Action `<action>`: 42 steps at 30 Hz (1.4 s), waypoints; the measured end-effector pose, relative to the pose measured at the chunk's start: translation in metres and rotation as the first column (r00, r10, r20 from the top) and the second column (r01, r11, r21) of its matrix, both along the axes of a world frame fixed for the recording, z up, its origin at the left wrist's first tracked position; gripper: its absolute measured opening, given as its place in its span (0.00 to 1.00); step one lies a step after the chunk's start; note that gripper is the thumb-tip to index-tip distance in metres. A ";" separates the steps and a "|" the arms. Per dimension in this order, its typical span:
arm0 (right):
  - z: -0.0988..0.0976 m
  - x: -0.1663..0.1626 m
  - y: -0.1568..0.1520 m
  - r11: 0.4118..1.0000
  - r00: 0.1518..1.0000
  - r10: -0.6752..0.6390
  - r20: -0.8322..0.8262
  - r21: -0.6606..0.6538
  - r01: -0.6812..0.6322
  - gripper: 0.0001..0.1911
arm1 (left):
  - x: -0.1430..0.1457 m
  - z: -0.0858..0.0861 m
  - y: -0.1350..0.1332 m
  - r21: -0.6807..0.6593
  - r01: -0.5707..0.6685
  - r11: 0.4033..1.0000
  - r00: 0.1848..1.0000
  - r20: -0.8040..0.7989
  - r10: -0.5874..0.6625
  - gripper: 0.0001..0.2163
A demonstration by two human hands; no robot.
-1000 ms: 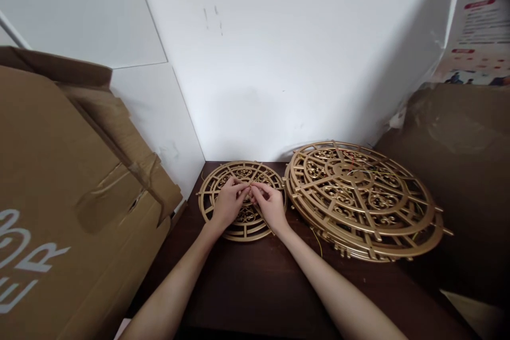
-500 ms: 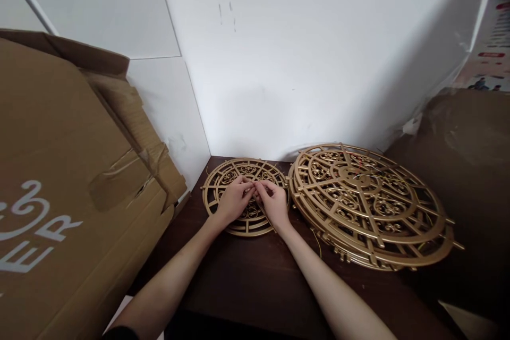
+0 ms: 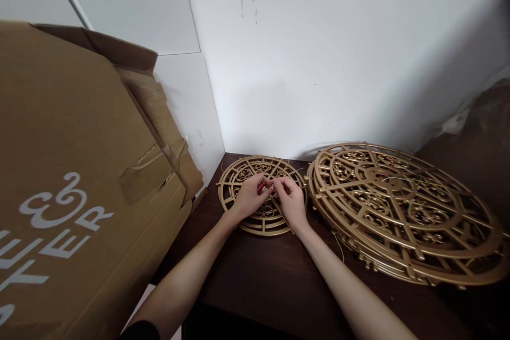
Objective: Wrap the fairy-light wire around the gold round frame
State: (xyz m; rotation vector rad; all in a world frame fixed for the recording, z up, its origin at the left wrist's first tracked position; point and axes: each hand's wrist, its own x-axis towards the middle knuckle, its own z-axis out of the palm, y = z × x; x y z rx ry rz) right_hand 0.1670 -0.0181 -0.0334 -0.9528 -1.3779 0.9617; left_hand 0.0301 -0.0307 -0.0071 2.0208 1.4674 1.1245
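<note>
Seems mid-job: left hand (image 3: 252, 196) grips a red bit (image 3: 261, 186) over the smaller gold disc (image 3: 266, 232); right hand (image 3: 294, 204) pinched narrow, contents unclear. How much remains? Can't tell.

The small grille (image 3: 266, 209) shows gold scrollwork, the tabletop (image 3: 258, 276) dark brown.

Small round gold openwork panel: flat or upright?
Flat: the panel spreads level over the dark brown tabletop, rings showing around the left hand and right hand.

Dark brown tabletop (image 3: 255, 271): smaller gold openwork disc (image 3: 263, 218) lying flat, stack of larger gold discs (image 3: 402, 215) just beside.
</note>
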 end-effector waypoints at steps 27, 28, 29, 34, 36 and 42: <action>0.007 0.001 -0.006 0.999 0.995 0.037 -0.088 0.039 -0.034 0.11 | -0.007 0.009 0.001 -0.123 -0.088 0.988 0.996 -0.039 0.084 0.11; 0.009 0.000 -0.007 0.998 0.989 0.064 -0.130 0.023 -0.062 0.11 | -0.008 0.009 0.002 -0.128 -0.086 0.988 0.996 -0.037 0.082 0.11; 0.011 -0.001 -0.008 0.997 0.982 0.077 -0.173 0.012 -0.076 0.11 | -0.009 0.008 0.002 -0.130 -0.086 0.988 0.996 -0.035 0.082 0.12; 0.018 -0.004 -0.012 0.998 0.951 0.060 -0.304 0.011 -0.060 0.11 | -0.014 0.005 0.007 -0.163 -0.053 0.985 0.998 0.013 0.056 0.13; 0.020 -0.004 -0.012 0.999 0.943 0.047 -0.329 0.014 -0.045 0.12 | -0.015 0.005 0.008 -0.185 -0.009 0.983 0.997 0.076 0.023 0.12; 0.018 -0.005 -0.013 1.000 0.958 -0.017 -0.287 0.008 0.021 0.15 | -0.010 0.011 0.005 -0.186 0.024 0.982 0.974 0.227 0.020 0.15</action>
